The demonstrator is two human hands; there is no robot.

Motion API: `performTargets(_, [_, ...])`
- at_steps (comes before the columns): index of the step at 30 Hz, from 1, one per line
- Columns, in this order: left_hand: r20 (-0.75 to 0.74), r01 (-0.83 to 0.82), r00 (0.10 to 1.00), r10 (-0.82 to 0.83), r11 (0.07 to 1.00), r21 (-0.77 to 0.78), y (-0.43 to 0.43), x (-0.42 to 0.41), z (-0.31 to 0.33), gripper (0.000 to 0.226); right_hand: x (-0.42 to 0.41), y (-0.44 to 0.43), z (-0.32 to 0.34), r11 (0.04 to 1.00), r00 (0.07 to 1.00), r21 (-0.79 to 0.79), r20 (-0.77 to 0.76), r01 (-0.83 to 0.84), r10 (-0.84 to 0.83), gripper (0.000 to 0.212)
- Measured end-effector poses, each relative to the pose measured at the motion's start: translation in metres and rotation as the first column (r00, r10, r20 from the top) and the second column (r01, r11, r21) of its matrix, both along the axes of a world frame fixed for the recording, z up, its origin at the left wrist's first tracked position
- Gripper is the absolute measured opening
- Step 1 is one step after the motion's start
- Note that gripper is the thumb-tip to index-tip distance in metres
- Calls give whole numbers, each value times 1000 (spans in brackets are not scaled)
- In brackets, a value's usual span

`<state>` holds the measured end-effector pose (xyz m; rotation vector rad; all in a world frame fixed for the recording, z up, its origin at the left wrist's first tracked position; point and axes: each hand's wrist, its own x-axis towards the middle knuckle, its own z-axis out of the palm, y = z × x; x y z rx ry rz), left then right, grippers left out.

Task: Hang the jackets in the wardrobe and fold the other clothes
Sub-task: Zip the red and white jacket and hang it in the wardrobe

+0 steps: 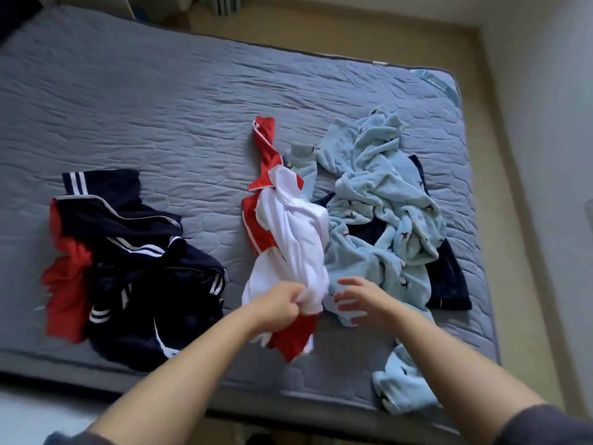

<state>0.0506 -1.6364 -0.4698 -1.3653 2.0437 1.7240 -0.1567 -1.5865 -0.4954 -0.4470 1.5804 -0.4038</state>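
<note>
A crumpled red and white garment lies in the middle of the grey bed. My left hand grips its white cloth near the lower end. My right hand hovers just right of it with fingers spread and relaxed, above the edge of a light blue fleece garment that sprawls to the right. A pile of navy clothes with white stripes sits on the left, with a red piece under its left side.
A dark navy item pokes out beneath the blue fleece on the right. Part of the fleece hangs over the bed's near edge. Wooden floor runs along the bed's right side and far end.
</note>
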Motion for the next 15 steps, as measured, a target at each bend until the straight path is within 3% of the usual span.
performTargets(3, [99, 151, 984, -148, 988, -25, 36, 10, -18, 24, 6, 2, -15, 995, 993, 13, -61, 101, -100, 25])
performTargets(8, [258, 148, 958, -125, 987, -71, 59, 28, -70, 21, 28, 6, -50, 999, 981, 2, -189, -37, 37, 16])
performTargets(11, [177, 134, 974, -145, 988, 72, 68, 39, -97, 14, 41, 6, -71, 979, 910, -35, -375, -201, 173, 28])
performTargets(13, [148, 6, 989, -18, 996, 86, 65, 47, -110, 31, 49, 2, -80, 893, 724, -27, -596, -450, 347, 33])
performTargets(15, [166, -214, 963, 214, 977, -19, 50, 57, -127, 34, 59, -9, -91, 683, 395, 30, -797, -730, 457, 36])
